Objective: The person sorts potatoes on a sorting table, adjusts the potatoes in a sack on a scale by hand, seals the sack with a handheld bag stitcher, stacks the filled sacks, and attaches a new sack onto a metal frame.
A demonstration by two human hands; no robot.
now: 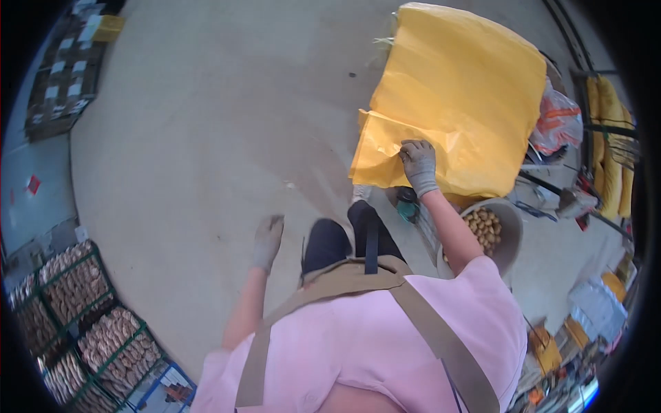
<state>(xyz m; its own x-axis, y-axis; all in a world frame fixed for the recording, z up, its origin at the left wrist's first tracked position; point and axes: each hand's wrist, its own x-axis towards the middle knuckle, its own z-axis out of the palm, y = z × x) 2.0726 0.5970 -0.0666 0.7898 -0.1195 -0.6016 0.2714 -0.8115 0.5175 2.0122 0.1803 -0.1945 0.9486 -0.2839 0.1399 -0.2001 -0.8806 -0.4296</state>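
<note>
A stack of large yellow woven-plastic sacks [459,88] lies spread out in front of me at the upper right. My right hand [419,162], in a grey work glove, grips the near part of the top sack between thumb and fingers, and the material is creased there. My left hand [268,240], also gloved, hangs beside my left leg over the floor, holding nothing that I can see; its fingers are close together and partly bent. What supports the sacks is mostly hidden beneath them.
A grey bucket of small, round tan items [508,232] stands by my right arm. Green-framed racks [103,366] with bundled goods are at the lower left, stacked boxes [64,77] at the upper left. A plastic bag [557,121] and full yellow sacks [612,149] lie right.
</note>
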